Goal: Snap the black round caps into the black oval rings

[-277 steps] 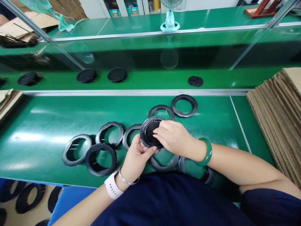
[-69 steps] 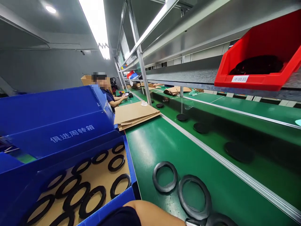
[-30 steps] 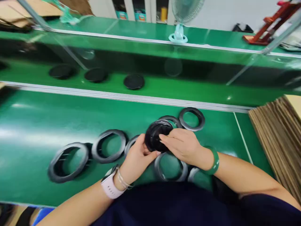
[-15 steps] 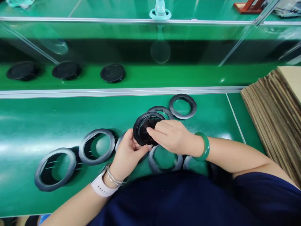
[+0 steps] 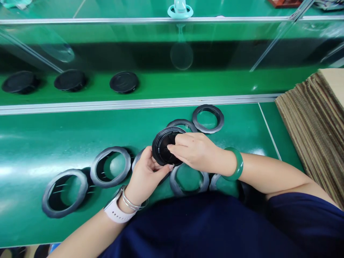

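A round black plastic cap [image 5: 163,145] is held tilted above the green table [image 5: 53,139]. My left hand [image 5: 146,175] grips its lower left edge from below, fingers curled round the rim. My right hand [image 5: 195,150] lies over its right side, fingers pressed onto its inner face. Several black rings lie flat on the table around my hands: one at the far left [image 5: 64,193], one beside it [image 5: 110,172], one under my right wrist [image 5: 189,181], one further back [image 5: 208,119].
Three black caps [image 5: 124,81] sit on the conveyor belt [image 5: 188,84] behind a metal rail [image 5: 134,104]. A stack of cardboard sheets [image 5: 317,122] stands at the right. A small fan base [image 5: 180,10] stands on the far shelf.
The view went from the blue bin at my left back to the table. In the last second my hands kept hold of the cap, and the caps on the belt shifted left.
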{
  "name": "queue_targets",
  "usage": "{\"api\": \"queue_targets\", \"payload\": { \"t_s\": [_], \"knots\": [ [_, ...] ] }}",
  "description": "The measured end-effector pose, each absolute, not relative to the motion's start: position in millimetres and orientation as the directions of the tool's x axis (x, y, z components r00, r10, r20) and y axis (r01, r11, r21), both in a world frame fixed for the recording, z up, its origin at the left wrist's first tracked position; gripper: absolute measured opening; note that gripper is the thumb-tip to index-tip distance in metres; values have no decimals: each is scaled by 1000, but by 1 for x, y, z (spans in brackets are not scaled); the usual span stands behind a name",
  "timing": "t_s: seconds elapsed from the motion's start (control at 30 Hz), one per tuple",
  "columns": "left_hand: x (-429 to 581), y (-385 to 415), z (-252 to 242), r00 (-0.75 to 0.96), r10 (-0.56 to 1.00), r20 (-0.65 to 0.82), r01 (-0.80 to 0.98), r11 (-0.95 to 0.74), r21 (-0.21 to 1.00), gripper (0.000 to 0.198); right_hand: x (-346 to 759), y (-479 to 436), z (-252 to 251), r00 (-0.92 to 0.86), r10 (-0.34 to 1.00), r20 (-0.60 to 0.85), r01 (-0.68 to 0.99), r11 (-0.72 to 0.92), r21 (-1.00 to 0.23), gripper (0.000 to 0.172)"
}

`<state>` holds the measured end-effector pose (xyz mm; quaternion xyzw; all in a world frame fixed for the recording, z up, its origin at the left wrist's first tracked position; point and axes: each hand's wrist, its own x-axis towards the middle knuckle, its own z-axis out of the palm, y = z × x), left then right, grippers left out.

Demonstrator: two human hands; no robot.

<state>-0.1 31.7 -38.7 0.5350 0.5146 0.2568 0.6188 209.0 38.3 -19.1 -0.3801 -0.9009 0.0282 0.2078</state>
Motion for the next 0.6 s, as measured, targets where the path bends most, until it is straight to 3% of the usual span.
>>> {"api": "queue_targets", "payload": {
  "t_s": [0.43, 0.6],
  "knots": [
    [-2, 31, -37, 363, 855, -369, 244, 295, 924, 47, 209, 38, -22, -603, 739, 299, 661, 674, -330, 10],
    [0, 30, -35, 333, 868, -368, 254, 293, 922, 49, 203, 32, -22, -605, 724, 331, 664, 688, -292, 29]
  ]
}}
